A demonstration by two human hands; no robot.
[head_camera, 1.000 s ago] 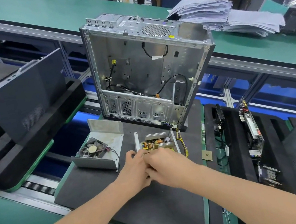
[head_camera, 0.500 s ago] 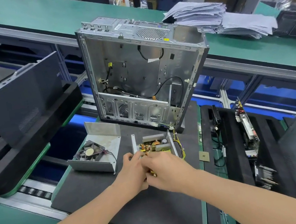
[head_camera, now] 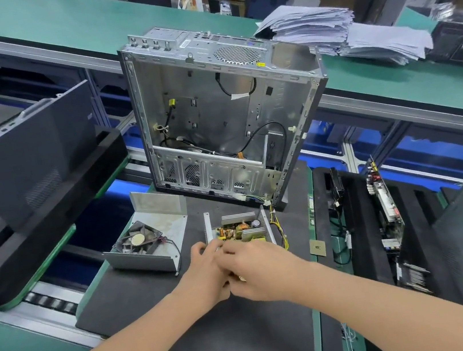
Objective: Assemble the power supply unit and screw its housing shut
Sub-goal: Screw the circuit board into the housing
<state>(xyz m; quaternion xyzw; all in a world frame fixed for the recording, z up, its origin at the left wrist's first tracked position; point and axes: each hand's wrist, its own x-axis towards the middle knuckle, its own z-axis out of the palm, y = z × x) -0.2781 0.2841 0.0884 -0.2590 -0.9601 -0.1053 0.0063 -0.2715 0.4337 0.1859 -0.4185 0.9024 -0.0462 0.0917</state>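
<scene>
The open power supply base (head_camera: pixel 240 229), a metal tray holding a circuit board with orange coils and heatsinks, lies on the black mat (head_camera: pixel 248 338). Yellow wires (head_camera: pixel 281 229) trail from its right side. Its metal cover (head_camera: pixel 152 217), with a fan (head_camera: pixel 138 241) inside, lies apart to the left. My left hand (head_camera: pixel 205 272) grips the base's near left corner with curled fingers. My right hand (head_camera: pixel 258 270) is pressed against the left one at the base's near edge. Its fingers curl downward and hide what is under them.
An open silver computer case (head_camera: pixel 216 123) stands upright just behind the base. A small square chip (head_camera: pixel 317 248) lies on the mat's right edge. Black foam trays (head_camera: pixel 361 231) with circuit boards sit to the right, a dark side panel (head_camera: pixel 30 163) to the left, and paper stacks (head_camera: pixel 337 27) behind.
Both hands stay together at the base's near edge, with only small finger shifts. The base, cover and case have not moved.
</scene>
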